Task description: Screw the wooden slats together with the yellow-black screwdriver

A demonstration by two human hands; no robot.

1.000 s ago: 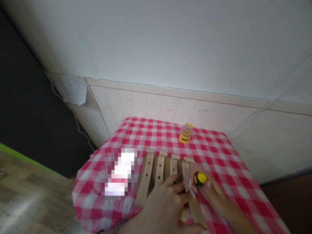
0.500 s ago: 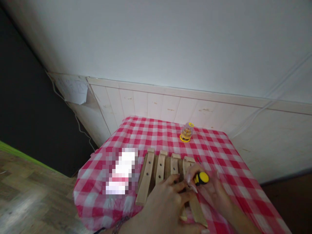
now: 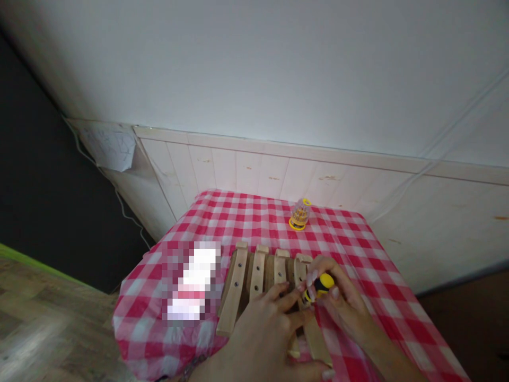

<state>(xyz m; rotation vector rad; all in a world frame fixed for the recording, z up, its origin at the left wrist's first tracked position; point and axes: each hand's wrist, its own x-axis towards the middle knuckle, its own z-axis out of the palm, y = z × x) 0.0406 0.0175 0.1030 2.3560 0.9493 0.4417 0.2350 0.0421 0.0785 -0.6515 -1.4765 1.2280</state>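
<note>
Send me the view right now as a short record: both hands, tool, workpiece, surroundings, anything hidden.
left hand: spread over the wooden slats, fingertips close to the screwdriver
right hand: gripping the screwdriver by its yellow-and-black handle
workpiece: four slats in view, the two leftmost showing two screws each
beyond slats: clear container with yellow trim
left of slats: pixelated patch, contents unreadable
surface: red-and-white checked tablecloth
hidden: screwdriver tip

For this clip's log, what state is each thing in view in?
Right hand: closed around the screwdriver.
Screwdriver: gripped, tilted, tip hidden.
Left hand: laid over the slats; grip unclear.
Wooden slats: four side by side, screws visible.
Bit case: upright.
Tablecloth: spread, wrinkled at left.
</note>
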